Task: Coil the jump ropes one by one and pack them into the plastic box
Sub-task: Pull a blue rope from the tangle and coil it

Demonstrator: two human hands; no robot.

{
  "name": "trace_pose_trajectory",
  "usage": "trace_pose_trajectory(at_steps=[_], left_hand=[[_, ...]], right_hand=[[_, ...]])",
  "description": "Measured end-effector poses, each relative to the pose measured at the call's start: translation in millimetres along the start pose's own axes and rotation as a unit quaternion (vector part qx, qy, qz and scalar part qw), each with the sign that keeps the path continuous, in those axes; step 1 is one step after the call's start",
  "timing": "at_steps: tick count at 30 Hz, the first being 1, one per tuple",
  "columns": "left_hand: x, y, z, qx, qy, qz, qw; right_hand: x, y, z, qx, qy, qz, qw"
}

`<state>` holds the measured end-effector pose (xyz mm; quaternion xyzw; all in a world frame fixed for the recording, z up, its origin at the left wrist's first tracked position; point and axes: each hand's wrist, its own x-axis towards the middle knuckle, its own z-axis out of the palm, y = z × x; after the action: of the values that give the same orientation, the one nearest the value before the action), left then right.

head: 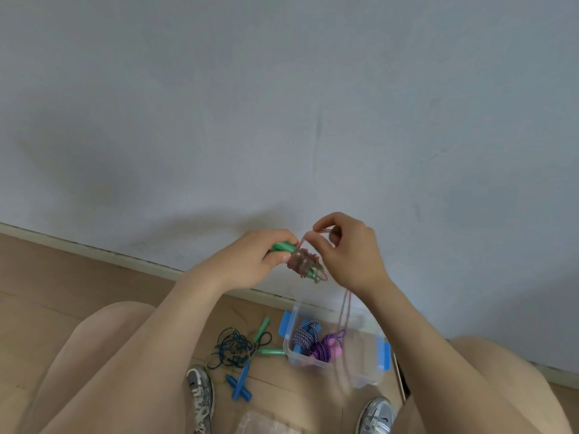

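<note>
My left hand [250, 256] grips the green handles [283, 246] of a jump rope, with pink rope [302, 263] wound in several turns around them. My right hand [349, 250] pinches the loose pink strand just above the coil; the rest of that strand hangs down toward the clear plastic box [365, 368] on the floor. Inside the box lie a coiled purple-and-white rope [302, 336] with blue handles and a coiled purple rope [326, 350] with pink handles. Both hands are held in the air above the box.
On the wooden floor left of the box lies a tangled dark rope [233, 347] with green handles [269, 351], and a pair of blue handles [239, 386]. My knees and two grey shoes [200, 393] frame the spot. A grey wall stands right behind the box.
</note>
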<state>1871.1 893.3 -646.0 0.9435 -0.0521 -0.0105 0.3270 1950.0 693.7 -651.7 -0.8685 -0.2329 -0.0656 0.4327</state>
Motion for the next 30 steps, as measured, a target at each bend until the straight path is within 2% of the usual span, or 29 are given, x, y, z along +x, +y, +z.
trace_pose_trajectory(at_steps=[3, 5, 6, 9, 11, 15, 17, 22, 27, 30], left_hand=[[-1, 3, -3, -0.062, 0.006, 0.023, 0.998], [0, 7, -6, -0.111, 0.019, 0.041, 0.993], [-1, 8, -6, -0.136, 0.031, 0.045, 0.989], [1, 8, -7, -0.149, 0.108, 0.031, 0.982], [2, 6, -5, -0.077, 0.154, -0.006, 0.985], [4, 3, 2, 0.025, 0.206, -0.078, 0.975], [5, 1, 3, 0.067, 0.197, -0.081, 0.975], [0, -1, 3, 0.077, 0.074, -0.044, 0.993], [-2, 9, 2, 0.048, -0.003, -0.014, 0.999], [-5, 18, 2, -0.001, -0.023, -0.019, 1.0]], right_hand=[[6, 8, -10, 0.152, -0.017, 0.064, 0.986], [7, 11, -12, 0.27, -0.088, 0.159, 0.946], [7, 13, -10, 0.287, -0.125, 0.195, 0.93], [-1, 9, -2, 0.253, -0.199, 0.183, 0.929], [-7, -4, 0, 0.238, -0.226, 0.149, 0.933], [-17, -19, 4, 0.087, -0.251, 0.027, 0.964], [-18, -22, 4, 0.114, -0.236, 0.029, 0.965], [-14, -25, -5, 0.181, -0.15, 0.012, 0.972], [-7, -14, -4, 0.076, -0.075, -0.036, 0.994], [0, -3, -5, 0.082, -0.042, -0.023, 0.996]])
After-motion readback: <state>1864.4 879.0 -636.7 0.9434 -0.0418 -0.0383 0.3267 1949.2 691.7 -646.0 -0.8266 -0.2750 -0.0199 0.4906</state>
